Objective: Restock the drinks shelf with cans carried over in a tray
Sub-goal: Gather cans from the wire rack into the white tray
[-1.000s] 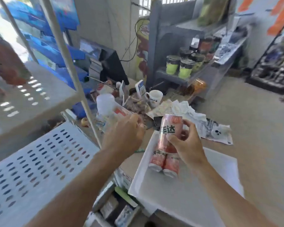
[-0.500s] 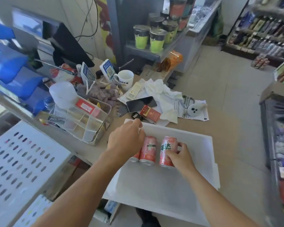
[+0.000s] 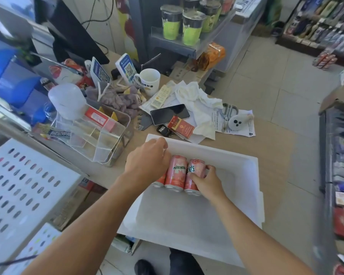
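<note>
Presently on the counter:
- White tray (image 3: 236, 195): three pink cans lying side by side at its far end.
- Right can (image 3: 194, 173): right hand (image 3: 209, 182), fingers curled round it.
- Middle can (image 3: 176, 173): marked MIRINDA, touching both neighbours.
- Left can (image 3: 159, 181): mostly hidden under left hand (image 3: 147, 163); its grasp cannot be made out.
- White mug (image 3: 150, 81), phone (image 3: 170, 114): beyond the tray.

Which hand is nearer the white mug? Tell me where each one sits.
Left. The left hand rests over the leftmost cans at the tray's far-left corner, below the white mug. The right hand grips the rightmost can, farther toward the person.
</note>
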